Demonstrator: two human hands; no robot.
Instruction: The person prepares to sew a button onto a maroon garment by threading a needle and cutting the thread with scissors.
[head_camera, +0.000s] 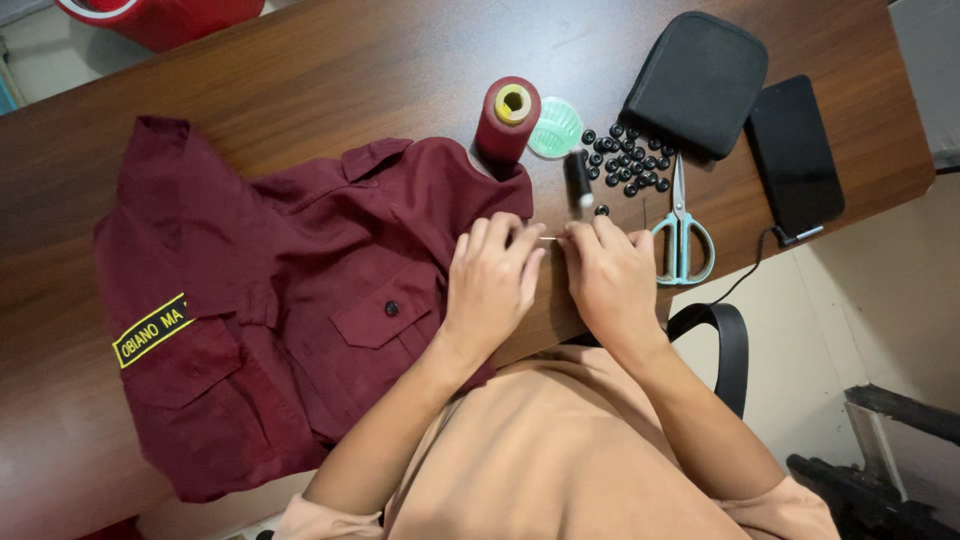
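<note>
A maroon shirt (270, 300) with a buttoned chest pocket and a yellow-edged name patch lies spread on the brown wooden table (330, 70). My left hand (490, 280) rests on the shirt's right edge, fingers curled. My right hand (610, 275) is just beside it on the table. Between the fingertips of both hands runs a thin pale needle or thread (549, 238), pinched at each end. A maroon thread spool (507, 120) stands just beyond the hands, next to a black spool (577, 180).
Several black buttons (630, 160) lie loose by a green round case (555, 128). Teal-handled scissors (682, 235), a black pouch (697, 80) and a black phone (795, 155) with a cable sit to the right. A red container (160, 18) stands at the far left corner.
</note>
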